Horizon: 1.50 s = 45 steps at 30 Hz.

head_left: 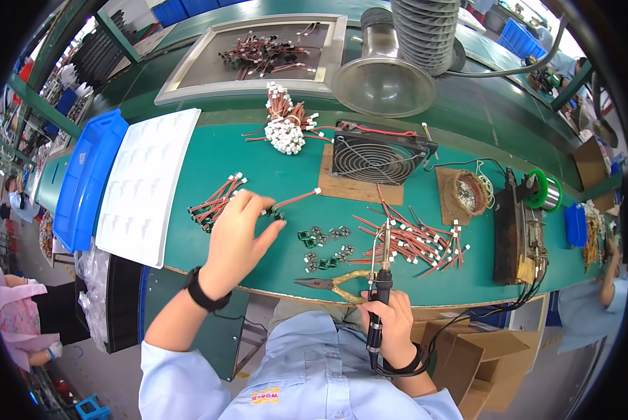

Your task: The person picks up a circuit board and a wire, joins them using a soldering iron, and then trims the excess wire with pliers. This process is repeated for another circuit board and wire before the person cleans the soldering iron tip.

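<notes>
Across green bench, red wire leads beside fan

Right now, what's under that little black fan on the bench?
The black fan rests on a flat brown board, which shows along its front and left edges on the green bench. The fan covers the rest of the board.

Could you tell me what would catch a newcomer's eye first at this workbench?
Probably the right hand at the near edge, holding a soldering iron upright over the green bench. The left hand reaches to a small wired board, beside a heap of red wires. Behind them sit a black fan and a white moulded tray on the left.
</notes>
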### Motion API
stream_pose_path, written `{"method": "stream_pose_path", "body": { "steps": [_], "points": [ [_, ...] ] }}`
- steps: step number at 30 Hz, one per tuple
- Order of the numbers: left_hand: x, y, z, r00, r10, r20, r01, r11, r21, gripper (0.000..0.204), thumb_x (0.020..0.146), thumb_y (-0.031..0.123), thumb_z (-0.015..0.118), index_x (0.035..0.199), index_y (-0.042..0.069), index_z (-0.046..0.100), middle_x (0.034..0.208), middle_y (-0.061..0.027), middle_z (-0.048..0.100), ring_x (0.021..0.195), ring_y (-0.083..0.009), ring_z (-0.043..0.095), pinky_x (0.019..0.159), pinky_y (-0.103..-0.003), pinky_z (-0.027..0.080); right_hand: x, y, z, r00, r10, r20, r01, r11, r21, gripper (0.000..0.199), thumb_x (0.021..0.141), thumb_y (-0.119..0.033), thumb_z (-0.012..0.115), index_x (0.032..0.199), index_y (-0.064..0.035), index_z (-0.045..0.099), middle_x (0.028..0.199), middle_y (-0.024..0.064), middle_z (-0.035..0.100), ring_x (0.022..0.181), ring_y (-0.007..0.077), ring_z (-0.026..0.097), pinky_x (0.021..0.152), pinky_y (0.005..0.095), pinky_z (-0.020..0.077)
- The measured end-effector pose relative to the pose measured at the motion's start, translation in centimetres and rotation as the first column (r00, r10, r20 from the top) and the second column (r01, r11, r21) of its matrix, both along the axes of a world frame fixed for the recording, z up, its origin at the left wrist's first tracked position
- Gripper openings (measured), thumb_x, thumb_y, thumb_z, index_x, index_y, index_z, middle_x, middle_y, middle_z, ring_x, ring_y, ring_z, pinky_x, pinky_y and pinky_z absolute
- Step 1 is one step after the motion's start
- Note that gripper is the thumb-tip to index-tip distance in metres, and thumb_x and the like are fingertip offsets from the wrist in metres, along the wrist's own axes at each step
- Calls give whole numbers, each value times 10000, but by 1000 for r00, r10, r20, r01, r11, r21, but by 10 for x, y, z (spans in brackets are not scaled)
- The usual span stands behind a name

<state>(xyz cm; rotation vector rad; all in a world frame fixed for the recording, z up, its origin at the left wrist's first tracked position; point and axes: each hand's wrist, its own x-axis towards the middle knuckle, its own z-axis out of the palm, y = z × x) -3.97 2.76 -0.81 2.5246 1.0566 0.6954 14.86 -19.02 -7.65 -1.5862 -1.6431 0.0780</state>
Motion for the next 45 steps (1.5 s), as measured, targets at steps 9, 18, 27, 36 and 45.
{"method": "stream_pose_path", "body": {
  "steps": [9, 18, 27, 36, 45],
  "points": [
    [44, 20, -16, 996, -89, -7, 89, 988, 130, 353, 731, 78, 724, 1056, 21, 596, 964, -128, 568, 872, -295, 571, 739, -344, 467, 25, -23, 17, 977, -181, -116, 189, 980, 64, 312, 745, 51, 685, 965, -76, 503, 940, 139, 670, 820, 274, 627, 779, 369, 466],
    [60, -49, 10, 900, -425, -99, 402, 895, -193, 227, 738, 69, 693, 953, 44, 626, 943, -103, 537, 875, -290, 515, 769, -371, 431, 56, -22, 15, 809, -468, -355, 505, 863, 11, 234, 831, 56, 608, 1009, -59, 508, 947, 163, 668, 855, 239, 628, 814, 335, 474],
    [92, -54, -12, 880, -455, -137, 433, 886, -166, 117, 737, 46, 665, 826, 63, 590, 887, -78, 495, 843, -266, 478, 743, -366, 381, 110, 3, 22, 794, -607, 32, 605, 794, 66, 189, 798, 25, 673, 937, -61, 578, 817, 89, 637, 792, 199, 592, 752, 301, 467],
    [91, -52, 1, 872, -435, -224, 432, 900, -62, 127, 744, 26, 652, 818, 58, 554, 871, -78, 510, 825, -264, 489, 733, -356, 335, 58, -7, 19, 895, -361, -263, 391, 918, 70, 252, 691, 9, 705, 905, -94, 621, 727, 55, 567, 693, 231, 537, 619, 339, 416],
    [28, -75, 35, 992, -86, 94, 113, 935, -337, 54, 834, -56, 552, 844, -6, 533, 782, -100, 569, 720, -181, 526, 656, -294, 410, 17, 2, -1, 997, 80, 15, -80, 997, 4, 239, 689, -163, 745, 861, -109, 588, 916, 59, 645, 799, 260, 578, 708, 352, 455]
  ]
}}
